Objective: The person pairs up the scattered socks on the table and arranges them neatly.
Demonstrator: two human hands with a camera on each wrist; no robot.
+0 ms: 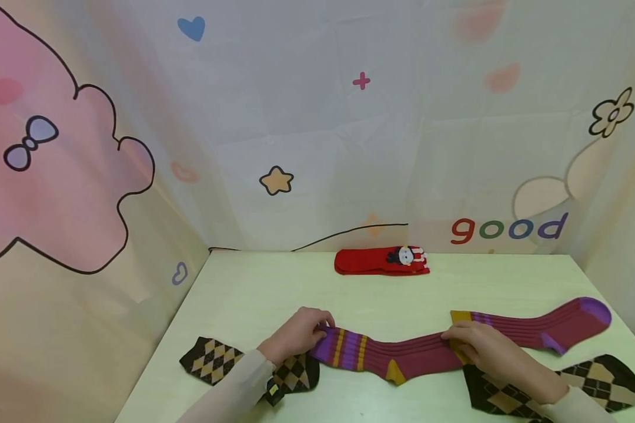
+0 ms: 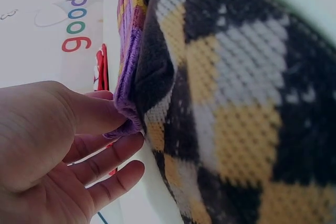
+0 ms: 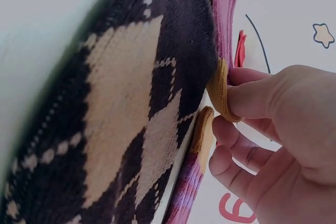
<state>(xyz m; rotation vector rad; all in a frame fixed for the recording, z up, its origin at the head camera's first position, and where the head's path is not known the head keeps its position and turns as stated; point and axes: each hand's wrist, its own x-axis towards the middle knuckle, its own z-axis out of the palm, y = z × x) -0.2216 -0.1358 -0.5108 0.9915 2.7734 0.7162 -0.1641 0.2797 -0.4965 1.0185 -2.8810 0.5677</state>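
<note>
A maroon ribbed sock (image 1: 423,355) with purple and yellow bands and a yellow heel lies stretched sideways in the head view. My left hand (image 1: 298,335) pinches its purple cuff (image 2: 128,69) between thumb and fingers. At the other end my right hand (image 1: 489,349) pinches the yellow toe (image 3: 223,93). Another maroon sock (image 1: 524,330), with a yellow cuff and purple heel and toe, lies just beyond the right hand. One argyle sock (image 1: 211,359) is partly covered by my left arm. A second argyle sock (image 1: 598,382) lies partly under my right forearm.
Folded red socks (image 1: 367,262) with a cartoon figure lie at the back of the pale table (image 1: 264,282). A printed curtain (image 1: 317,129) hangs behind the table and along its left side.
</note>
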